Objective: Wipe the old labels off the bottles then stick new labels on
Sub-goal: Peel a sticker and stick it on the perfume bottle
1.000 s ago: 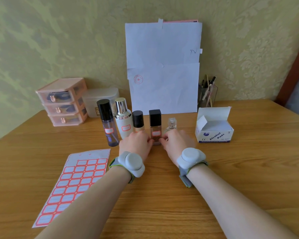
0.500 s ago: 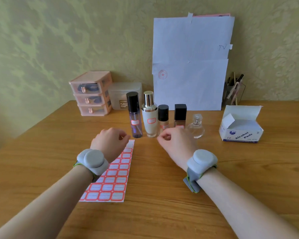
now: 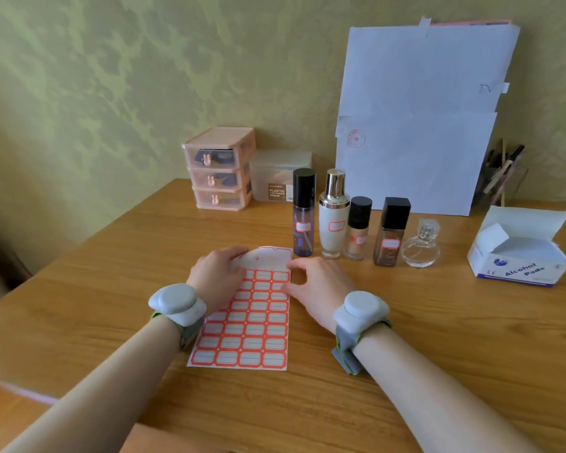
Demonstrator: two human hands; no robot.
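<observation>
Label sheet [image 3: 252,308]: flat on the table [image 3: 438,354], under my left palm and running back between my wrists.
How it handles: thin and light, I judge. It should slide on the wood unless pinned, and a peeled sticker will likely curl and cling to a fingertip.
Where to take hold: I'd press down on the blank header strip and lift one label by a corner with a nail, not by pinching its middle.
Left hand [image 3: 216,276]: fingers laid out fairly straight across the top-left of the sheet, pressing it to the table and holding nothing.
Right hand [image 3: 317,289]: fingers bent, with the tips at the sheet's upper right edge. I cannot tell whether they already pinch a label or only touch the paper.
Bottles: five in a row just beyond my right fingertips. They are the purple spray bottle [image 3: 304,223], white pump bottle [image 3: 332,223], small foundation bottle [image 3: 358,233], brown square bottle [image 3: 389,237] and round clear bottle [image 3: 420,246].
Their labels: the first four each show a small red-edged label, while the clear one shows none I can see.
Their handling: smooth and probably glass, and the tall ones look tippy — I'd grip them round the body, not the cap.
Alcohol pads box [image 3: 517,256]: well off to the right of my right hand, with its flap open.
</observation>
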